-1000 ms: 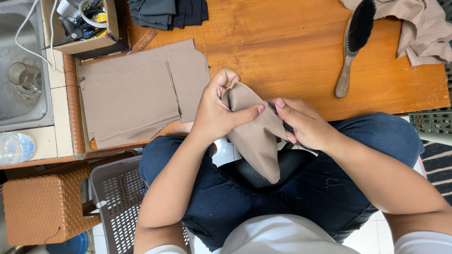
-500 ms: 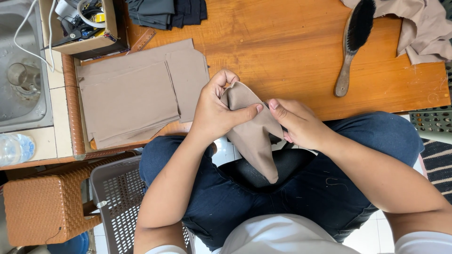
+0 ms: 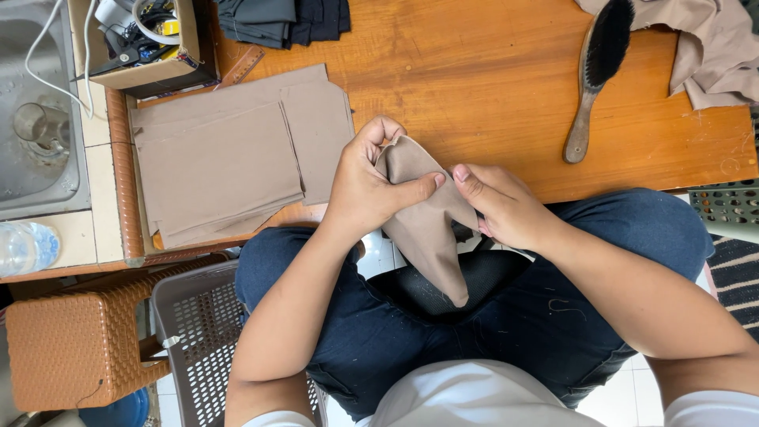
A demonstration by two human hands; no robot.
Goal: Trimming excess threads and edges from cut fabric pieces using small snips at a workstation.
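Observation:
A tan fabric piece (image 3: pixel 427 229) hangs over my lap, its point dangling toward the dark seat. My left hand (image 3: pixel 368 182) pinches its upper edge, thumb across the front. My right hand (image 3: pixel 502 207) grips the same cloth from the right side, thumb tip beside the left thumb. Both hands are just in front of the wooden table (image 3: pixel 490 87) edge. A stack of flat tan fabric pieces (image 3: pixel 229 154) lies on the table to the left of my hands.
A wooden-handled brush (image 3: pixel 597 71) and crumpled tan cloth (image 3: pixel 711 47) lie at the table's right. Dark folded fabric (image 3: pixel 281 20) and a cardboard box of tools (image 3: pixel 142 43) sit at the back. A grey plastic basket (image 3: pixel 198 340) and brown woven stool (image 3: pixel 75 348) stand at my left.
My right hand has shifted slightly left along the cloth, its thumb now closer to the left thumb. The left hand holds still.

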